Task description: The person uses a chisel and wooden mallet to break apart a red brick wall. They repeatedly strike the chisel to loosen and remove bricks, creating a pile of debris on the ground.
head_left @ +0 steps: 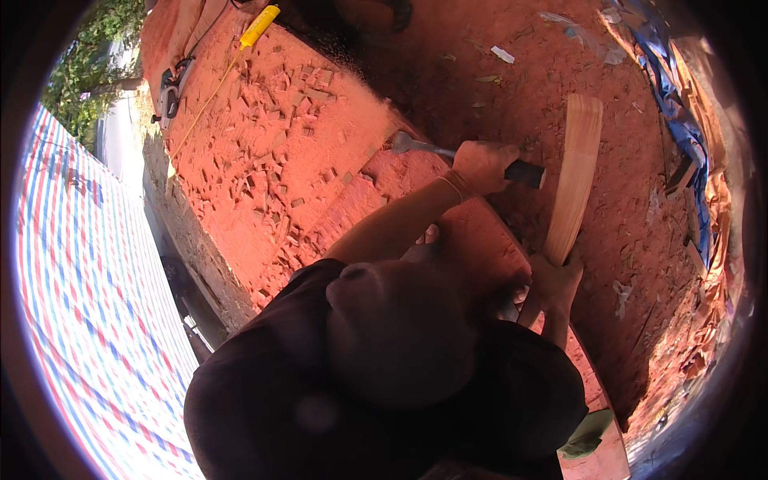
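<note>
Reddish wood fills most of what I see: a large carved slab (272,152) strewn with loose chips (272,120), running away to the upper left of both hands. A person in a dark shirt (384,376) leans over it, and I treat the two hands in view as the working pair. Which is left and which right is hard for me to tell from this angle (the body hides the shoulders), so I go by where the arms lead.

My left hand (482,166) is wrapped fully closed around the dark handle of a chisel (468,156); the metal blade sticks out past the knuckles, its tip resting on the red wood just beyond the hand. A thin band sits on that wrist.

My right hand (554,280) is closed around the lower end of a pale wooden mallet (574,180), which rises from the fist and stands just beside the chisel's butt end, close to it but apart.

Farther beyond the left hand lie a yellow-handled tool (260,26) and a power tool (170,90). A striped tarpaulin (88,304) spreads well off to the side.
</note>
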Available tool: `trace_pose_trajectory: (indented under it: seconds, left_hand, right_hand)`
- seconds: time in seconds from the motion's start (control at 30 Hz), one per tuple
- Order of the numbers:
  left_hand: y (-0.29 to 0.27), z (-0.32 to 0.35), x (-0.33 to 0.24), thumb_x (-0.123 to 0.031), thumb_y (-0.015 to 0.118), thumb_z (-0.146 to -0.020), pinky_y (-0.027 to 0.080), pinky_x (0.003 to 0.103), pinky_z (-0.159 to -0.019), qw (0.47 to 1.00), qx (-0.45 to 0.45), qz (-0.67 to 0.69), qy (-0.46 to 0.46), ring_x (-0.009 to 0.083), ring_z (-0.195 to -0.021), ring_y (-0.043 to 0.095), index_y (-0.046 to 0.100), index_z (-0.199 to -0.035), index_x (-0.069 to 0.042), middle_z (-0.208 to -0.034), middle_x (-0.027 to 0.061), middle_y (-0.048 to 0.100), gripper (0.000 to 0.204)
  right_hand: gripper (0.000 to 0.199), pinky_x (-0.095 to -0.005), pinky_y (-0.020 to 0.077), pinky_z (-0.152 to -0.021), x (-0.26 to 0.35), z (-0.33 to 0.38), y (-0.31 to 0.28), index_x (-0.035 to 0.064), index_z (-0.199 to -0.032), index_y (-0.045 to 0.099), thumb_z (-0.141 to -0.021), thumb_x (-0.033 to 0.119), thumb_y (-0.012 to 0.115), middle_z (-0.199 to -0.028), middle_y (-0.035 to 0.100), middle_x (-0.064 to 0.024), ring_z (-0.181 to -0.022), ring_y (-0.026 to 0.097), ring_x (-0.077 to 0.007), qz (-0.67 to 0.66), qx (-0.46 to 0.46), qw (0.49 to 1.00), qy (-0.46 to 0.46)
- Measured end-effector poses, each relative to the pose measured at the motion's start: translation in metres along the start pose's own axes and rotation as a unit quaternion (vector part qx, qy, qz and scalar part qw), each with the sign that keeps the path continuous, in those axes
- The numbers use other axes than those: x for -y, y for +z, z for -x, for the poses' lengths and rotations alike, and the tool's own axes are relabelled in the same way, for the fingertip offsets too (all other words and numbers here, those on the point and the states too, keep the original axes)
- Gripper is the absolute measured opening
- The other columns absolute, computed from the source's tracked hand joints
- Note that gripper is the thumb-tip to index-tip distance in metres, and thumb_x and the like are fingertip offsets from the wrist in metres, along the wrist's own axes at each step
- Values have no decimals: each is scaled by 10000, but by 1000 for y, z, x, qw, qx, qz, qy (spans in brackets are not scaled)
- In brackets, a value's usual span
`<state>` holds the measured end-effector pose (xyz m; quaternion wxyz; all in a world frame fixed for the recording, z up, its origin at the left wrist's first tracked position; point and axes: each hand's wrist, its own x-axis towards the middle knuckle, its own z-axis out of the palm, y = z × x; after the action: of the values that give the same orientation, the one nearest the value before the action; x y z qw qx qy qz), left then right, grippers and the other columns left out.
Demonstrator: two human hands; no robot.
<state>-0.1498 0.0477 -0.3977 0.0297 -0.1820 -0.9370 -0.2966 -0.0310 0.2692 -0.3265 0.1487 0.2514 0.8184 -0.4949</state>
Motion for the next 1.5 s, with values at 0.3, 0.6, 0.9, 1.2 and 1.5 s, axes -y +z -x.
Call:
trace_pose_trajectory:
  seconds: [0.3,0.6,0.9,1.2,1.5]
  left_hand:
    - [-8,1,-4,-160,762,-655,541,413,-577,994,-9,51,97,259,-711,704,672,-929,-144,-753,42,678,289]
    - [6,-25,9,-186,774,-649,518,430,-570,998,-54,27,29,298,-682,679,615,-826,-142,-732,56,656,241]
    - [19,3,7,-175,753,-660,524,404,-574,992,-27,46,113,261,-653,666,604,-799,-153,-695,44,618,205]
    - [0,2,-16,-158,779,-586,509,422,-587,992,-31,54,107,283,-703,651,611,-870,-134,-759,62,606,331]
    - [8,-46,12,-112,782,-621,507,408,-550,995,-90,9,44,298,-659,649,600,-890,-116,-755,64,617,325]
  right_hand:
    - [270,-318,489,-763,46,-3,-170,34,-998,639,-849,231,749,-859,629,-61,-807,597,-177,-319,-285,895,-125]
    - [373,-365,466,-841,34,-9,-168,-30,-1075,632,-886,292,648,-887,601,-89,-866,587,-215,-381,-327,848,-169]
    - [338,-301,501,-735,9,10,31,-11,-1074,617,-768,73,732,-909,637,-42,-840,589,-129,-40,-33,999,-9]
    - [176,-308,480,-677,-40,-25,-123,-33,-971,638,-866,101,681,-871,629,-89,-759,588,-163,-269,-229,933,-69]
    - [312,-379,496,-753,-85,-23,-114,-87,-1084,663,-923,177,696,-985,632,-118,-854,597,-215,-132,-260,956,-31]
